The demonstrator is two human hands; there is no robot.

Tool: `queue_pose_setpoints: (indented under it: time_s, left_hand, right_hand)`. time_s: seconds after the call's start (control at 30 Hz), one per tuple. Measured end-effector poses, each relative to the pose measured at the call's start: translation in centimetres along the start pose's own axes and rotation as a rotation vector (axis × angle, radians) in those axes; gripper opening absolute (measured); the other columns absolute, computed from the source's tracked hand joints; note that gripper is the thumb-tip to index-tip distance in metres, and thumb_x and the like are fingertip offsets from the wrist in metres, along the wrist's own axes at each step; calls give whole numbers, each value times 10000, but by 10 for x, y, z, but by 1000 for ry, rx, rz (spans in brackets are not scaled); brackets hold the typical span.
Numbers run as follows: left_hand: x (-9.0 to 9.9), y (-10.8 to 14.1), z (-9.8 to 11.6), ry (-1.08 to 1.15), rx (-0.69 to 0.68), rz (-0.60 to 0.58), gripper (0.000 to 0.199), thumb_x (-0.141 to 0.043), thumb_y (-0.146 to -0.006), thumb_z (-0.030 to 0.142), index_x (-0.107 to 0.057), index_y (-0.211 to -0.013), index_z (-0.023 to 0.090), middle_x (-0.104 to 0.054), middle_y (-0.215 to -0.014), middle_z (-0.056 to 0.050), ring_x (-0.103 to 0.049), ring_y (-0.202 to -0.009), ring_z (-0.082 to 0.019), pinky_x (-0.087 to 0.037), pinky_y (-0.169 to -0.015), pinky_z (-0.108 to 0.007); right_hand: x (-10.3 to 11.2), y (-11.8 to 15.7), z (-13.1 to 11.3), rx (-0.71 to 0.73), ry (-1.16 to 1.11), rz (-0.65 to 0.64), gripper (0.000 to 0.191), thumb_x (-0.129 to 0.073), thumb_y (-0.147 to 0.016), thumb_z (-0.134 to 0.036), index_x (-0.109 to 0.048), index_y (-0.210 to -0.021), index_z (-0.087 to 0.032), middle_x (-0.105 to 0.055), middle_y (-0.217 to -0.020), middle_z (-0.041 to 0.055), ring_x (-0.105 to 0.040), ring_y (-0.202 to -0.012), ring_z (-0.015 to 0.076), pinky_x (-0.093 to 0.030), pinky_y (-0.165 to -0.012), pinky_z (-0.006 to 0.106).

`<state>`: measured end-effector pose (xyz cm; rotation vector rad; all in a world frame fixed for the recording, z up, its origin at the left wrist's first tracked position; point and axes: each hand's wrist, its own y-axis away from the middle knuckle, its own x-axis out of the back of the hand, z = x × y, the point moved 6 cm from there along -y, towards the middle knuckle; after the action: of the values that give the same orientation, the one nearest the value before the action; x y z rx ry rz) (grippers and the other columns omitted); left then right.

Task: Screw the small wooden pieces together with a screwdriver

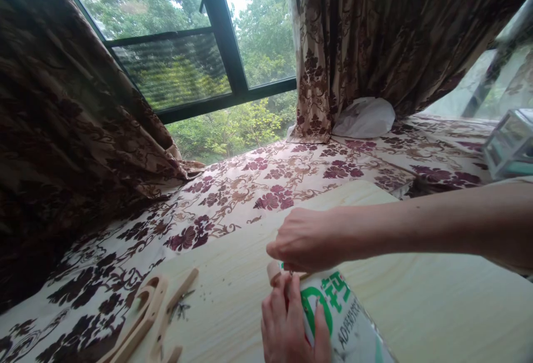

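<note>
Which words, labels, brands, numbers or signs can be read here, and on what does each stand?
"D钙", large green print on the white package.
"AD", starting a dark line on it; the rest is too blurred to read.
Other green print there is partly hidden or cut off, unreadable.

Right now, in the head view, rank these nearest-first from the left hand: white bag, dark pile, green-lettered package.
1. Green-lettered package: partly under the left hand.
2. Dark pile: left, beside wooden pieces.
3. White bag: far back, beside the curtain.
</note>
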<state>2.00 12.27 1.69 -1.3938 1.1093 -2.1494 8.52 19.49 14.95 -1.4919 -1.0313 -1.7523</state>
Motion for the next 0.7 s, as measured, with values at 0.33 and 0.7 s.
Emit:
queue_pose_setpoints:
  time_s: [0.33, 0.7]
  left_hand:
    - [1, 1, 1, 13, -9, -15, 421, -530, -812, 259, -535, -1221, 163, -562, -1215, -116, -526, -1013, -268, -441, -826, -397]
    - [4, -1, 2, 10, -14, -52, 405, -515, -831, 276, -541, -1216, 154, -546, -1232, -107, -507, -1025, -263, -439, -830, -383]
  right_hand:
    - [8, 4, 1, 17, 15, -3, 124, -507, -808, -130, -606, -881, -145, -645, -737, 30, -432, -501, 101, -226, -434, 266]
    - [11, 5, 5, -86, 15, 30, 121, -533, -818, -204, -624, -830, -126, -633, -633, 47, -455, -488, 123, -204, -431, 279]
